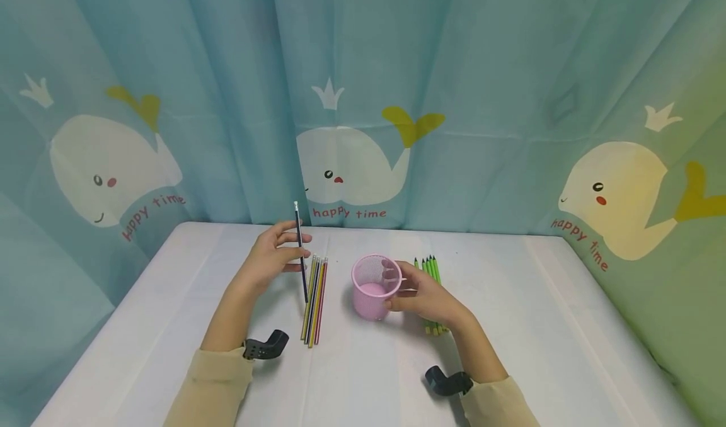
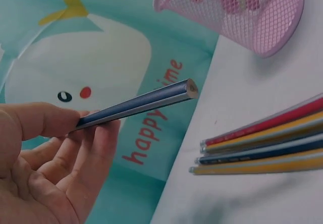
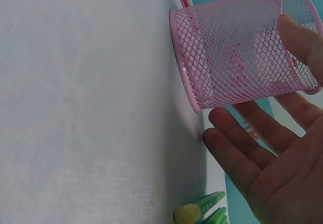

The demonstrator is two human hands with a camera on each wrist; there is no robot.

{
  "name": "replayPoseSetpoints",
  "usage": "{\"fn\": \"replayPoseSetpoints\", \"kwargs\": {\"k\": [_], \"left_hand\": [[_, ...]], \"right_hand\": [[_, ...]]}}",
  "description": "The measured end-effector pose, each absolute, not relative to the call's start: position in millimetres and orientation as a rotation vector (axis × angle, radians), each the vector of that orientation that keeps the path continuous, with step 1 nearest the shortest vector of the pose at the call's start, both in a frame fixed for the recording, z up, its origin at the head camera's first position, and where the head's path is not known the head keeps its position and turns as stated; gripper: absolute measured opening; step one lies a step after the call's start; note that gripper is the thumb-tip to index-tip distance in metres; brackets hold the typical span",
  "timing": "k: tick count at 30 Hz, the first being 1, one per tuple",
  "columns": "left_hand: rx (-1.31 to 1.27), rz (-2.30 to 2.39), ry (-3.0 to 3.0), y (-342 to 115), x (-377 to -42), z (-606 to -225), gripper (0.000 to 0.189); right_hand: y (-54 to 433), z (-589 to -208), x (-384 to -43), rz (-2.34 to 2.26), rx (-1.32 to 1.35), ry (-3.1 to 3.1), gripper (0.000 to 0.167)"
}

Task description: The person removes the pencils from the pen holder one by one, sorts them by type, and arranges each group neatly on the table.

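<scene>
My left hand [image 1: 269, 257] pinches a dark blue and silver-striped pencil [image 2: 146, 102] between thumb and fingers. The pencil stands nearly upright, its white end at the top. In the left wrist view its lower end is flat, bare wood. My right hand [image 1: 428, 296] grips a pink mesh pencil cup [image 3: 227, 57] from the right side, thumb on the near wall and fingers behind. Seen from the head, the cup is upright, and nothing shows inside it. A row of striped pencils [image 1: 314, 313], in yellow, dark blue and red, lies beside the left hand.
Several green pencils [image 1: 435, 273] lie right of the cup, partly hidden by the right hand. All rest on a white-covered table [image 1: 539, 326]. A blue-green curtain [image 1: 499, 99] with whale prints hangs along the back edge and sides.
</scene>
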State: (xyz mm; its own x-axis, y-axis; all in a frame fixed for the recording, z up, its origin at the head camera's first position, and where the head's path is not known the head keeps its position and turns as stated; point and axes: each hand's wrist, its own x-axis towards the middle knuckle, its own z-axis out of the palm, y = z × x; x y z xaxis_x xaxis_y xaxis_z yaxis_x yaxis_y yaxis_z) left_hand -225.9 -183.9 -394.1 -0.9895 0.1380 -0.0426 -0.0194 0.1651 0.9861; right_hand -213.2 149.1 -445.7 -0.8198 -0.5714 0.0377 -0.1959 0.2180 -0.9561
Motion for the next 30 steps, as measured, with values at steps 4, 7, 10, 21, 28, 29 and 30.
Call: {"fn": "replayPoseSetpoints", "kwargs": {"k": [4,7,10,21,28,29,30], "left_hand": [[0.102,1.894,2.288,-188,-227,-397,0.065],[0.092,1.83,2.295,-190,-229,-400,0.063],[0.08,1.77,2.303,-190,-231,-404,0.061],[0.034,1.644,2.318,-192,-233,-414,0.063],[0.018,1.556,2.329,-191,-234,-421,0.064],[0.013,1.547,2.333,-191,-233,-422,0.064],[0.007,1.536,2.339,-191,-233,-423,0.064]], "right_hand": [[149,-446,-213,-1.623,-0.705,2.179,0.073],[150,-446,-214,-1.622,-0.715,2.183,0.073],[150,-446,-214,-1.621,-0.719,2.185,0.073],[150,-446,-213,-1.633,-0.717,2.166,0.073],[150,-444,-213,-1.629,-0.727,2.178,0.072],[149,-444,-213,-1.627,-0.727,2.178,0.072],[149,-444,-213,-1.622,-0.728,2.182,0.071]]}}
